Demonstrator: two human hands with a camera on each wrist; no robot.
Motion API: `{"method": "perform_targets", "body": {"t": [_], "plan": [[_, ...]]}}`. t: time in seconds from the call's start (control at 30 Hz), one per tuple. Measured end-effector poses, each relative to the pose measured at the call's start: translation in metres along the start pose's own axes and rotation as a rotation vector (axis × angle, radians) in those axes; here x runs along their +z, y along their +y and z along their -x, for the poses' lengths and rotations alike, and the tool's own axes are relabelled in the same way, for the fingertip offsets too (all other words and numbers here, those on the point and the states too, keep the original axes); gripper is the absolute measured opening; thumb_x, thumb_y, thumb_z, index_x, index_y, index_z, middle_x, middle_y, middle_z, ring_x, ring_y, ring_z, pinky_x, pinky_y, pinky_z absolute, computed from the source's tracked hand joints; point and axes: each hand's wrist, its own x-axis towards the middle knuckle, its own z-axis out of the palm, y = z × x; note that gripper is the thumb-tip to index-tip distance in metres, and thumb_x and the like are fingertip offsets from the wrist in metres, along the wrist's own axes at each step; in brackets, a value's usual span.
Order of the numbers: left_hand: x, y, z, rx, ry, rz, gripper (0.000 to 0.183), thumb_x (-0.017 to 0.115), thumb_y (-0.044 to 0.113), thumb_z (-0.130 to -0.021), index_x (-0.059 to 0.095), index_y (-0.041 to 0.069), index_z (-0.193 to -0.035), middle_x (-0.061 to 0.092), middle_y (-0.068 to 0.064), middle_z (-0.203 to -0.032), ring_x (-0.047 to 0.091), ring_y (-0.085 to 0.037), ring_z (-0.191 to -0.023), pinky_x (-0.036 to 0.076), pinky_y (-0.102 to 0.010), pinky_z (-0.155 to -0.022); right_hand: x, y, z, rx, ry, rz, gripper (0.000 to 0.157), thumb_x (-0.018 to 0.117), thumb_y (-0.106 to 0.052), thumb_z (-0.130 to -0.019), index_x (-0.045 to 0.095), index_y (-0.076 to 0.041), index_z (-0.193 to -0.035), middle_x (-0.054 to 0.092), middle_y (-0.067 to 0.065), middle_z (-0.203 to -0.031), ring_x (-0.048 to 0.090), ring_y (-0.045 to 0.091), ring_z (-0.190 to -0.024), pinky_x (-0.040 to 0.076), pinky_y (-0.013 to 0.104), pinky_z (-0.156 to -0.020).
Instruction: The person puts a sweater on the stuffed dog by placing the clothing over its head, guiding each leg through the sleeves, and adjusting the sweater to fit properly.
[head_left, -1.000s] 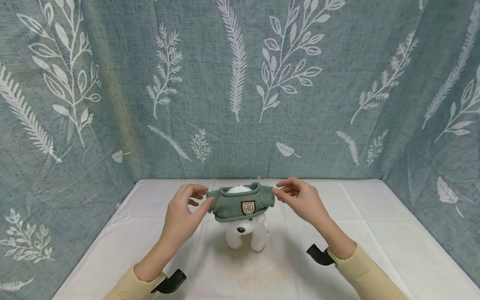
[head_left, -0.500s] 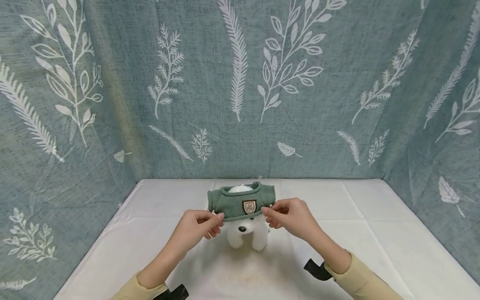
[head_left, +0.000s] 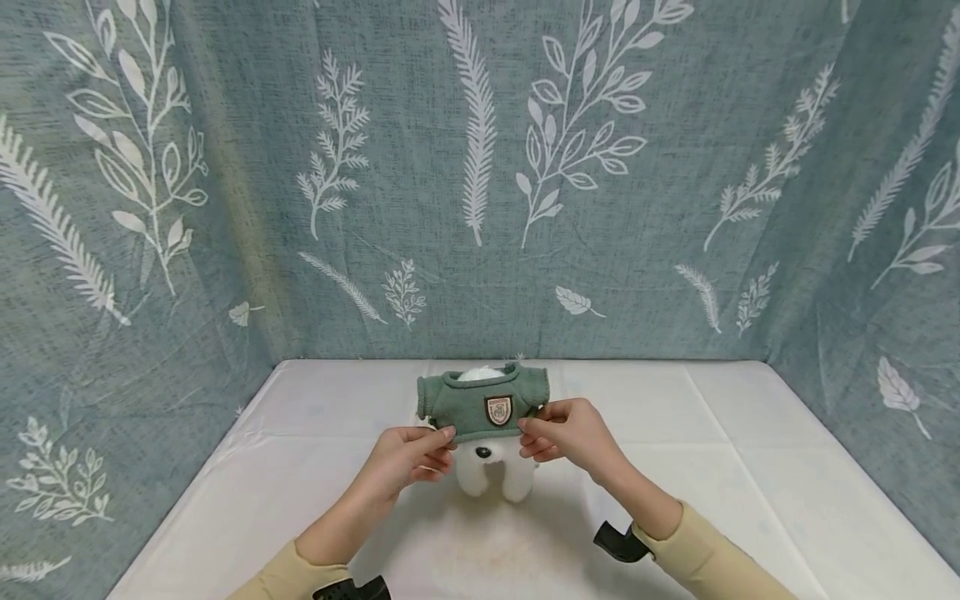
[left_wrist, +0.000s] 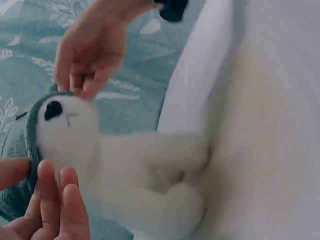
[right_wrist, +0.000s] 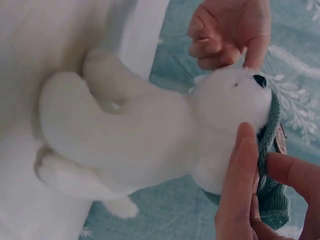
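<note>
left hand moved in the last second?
Yes. The left hand has dropped from the sweater's left sleeve to its bottom hem and shifted right, toward the plush dog, where it now pinches the hem.

Both forearms enter from bottom of frame, converging at centre. Left hand [head_left: 408,457] and right hand [head_left: 564,431] level, near each other, each with thumb and curled fingers in a pinch grip; yellow sleeves, black wrist mounts

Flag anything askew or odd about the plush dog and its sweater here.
The green sweater sits bunched over the white plush dog's head, covering its eyes, only the nose showing. The left hand and right hand pinch its hem.
</note>
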Motion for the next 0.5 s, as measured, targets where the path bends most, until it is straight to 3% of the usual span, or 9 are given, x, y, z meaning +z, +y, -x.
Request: {"method": "perform_targets", "body": {"t": [0.13,0.27,0.4,0.5], "plan": [[0.001,-0.001,0.002,-0.016,-0.049,0.104,0.014,0.064,0.020,-0.090,0.066,0.007,-0.086,0.066,0.004,-0.072,0.067,-0.010,-0.071,0.055,-0.021,-0.067,0.000,0.001,0.003,-0.041,-0.029,-0.030,0.024,0.065,-0.012,-0.085,0.063,0.011,-0.092,0.072,0.019,-0.081,0.071,0.019,-0.069,0.059,0.036,-0.067],[0.001,-0.003,0.004,0.000,-0.085,0.168,0.010,0.061,0.012,-0.091,0.059,0.011,-0.081,0.064,0.005,-0.078,0.066,-0.011,-0.080,0.054,-0.025,-0.079,-0.002,0.007,0.005,-0.092,-0.050,-0.012,0.022,0.064,-0.010,-0.085,0.063,0.011,-0.090,0.072,0.021,-0.083,0.072,0.023,-0.073,0.058,0.034,-0.070],[0.004,-0.004,0.005,0.062,-0.024,0.160,0.015,0.061,0.005,-0.088,0.057,0.012,-0.076,0.060,0.006,-0.079,0.064,-0.009,-0.085,0.049,-0.032,-0.093,-0.004,0.012,0.008,-0.165,-0.045,0.066,0.019,0.065,-0.010,-0.086,0.065,0.008,-0.089,0.072,0.018,-0.082,0.071,0.029,-0.078,0.058,0.032,-0.071],[0.005,-0.006,0.005,0.098,0.039,0.100,0.017,0.064,0.004,-0.084,0.056,0.012,-0.071,0.055,0.005,-0.074,0.058,-0.011,-0.086,0.044,-0.035,-0.096,-0.005,0.015,0.012,-0.221,-0.015,0.168,0.017,0.068,-0.014,-0.085,0.068,0.004,-0.086,0.072,0.013,-0.079,0.070,0.023,-0.074,0.056,0.028,-0.068]]}}
